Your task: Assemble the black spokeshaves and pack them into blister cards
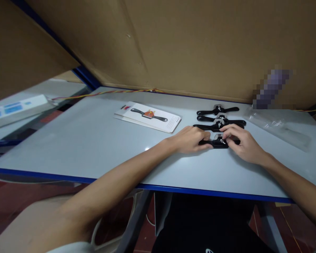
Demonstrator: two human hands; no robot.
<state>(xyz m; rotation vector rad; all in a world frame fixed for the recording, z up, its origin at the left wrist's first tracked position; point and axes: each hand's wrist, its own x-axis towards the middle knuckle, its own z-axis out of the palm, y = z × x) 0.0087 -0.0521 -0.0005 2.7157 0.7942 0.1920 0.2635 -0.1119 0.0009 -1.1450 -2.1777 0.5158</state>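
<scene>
A black spokeshave (220, 142) with a metal blade and a small bright screw lies on the table in front of me. My left hand (192, 139) is closed round its left handle. At its right side, the curled fingers of my right hand (239, 140) pinch close to the screw and cover most of the right handle. Just beyond lies another spokeshave (208, 127), partly hidden by my right fingers. Two more, a middle spokeshave (206, 118) and a far spokeshave (218, 110), are lined up behind it.
Flat cards (150, 117) printed with a spokeshave picture lie left of the tools. Clear plastic bags (279, 128) lie to the right. A cardboard wall (186, 45) rises behind the table (68, 140); a twisted cable (116, 92) runs along the back. A power strip (18, 110) sits far left.
</scene>
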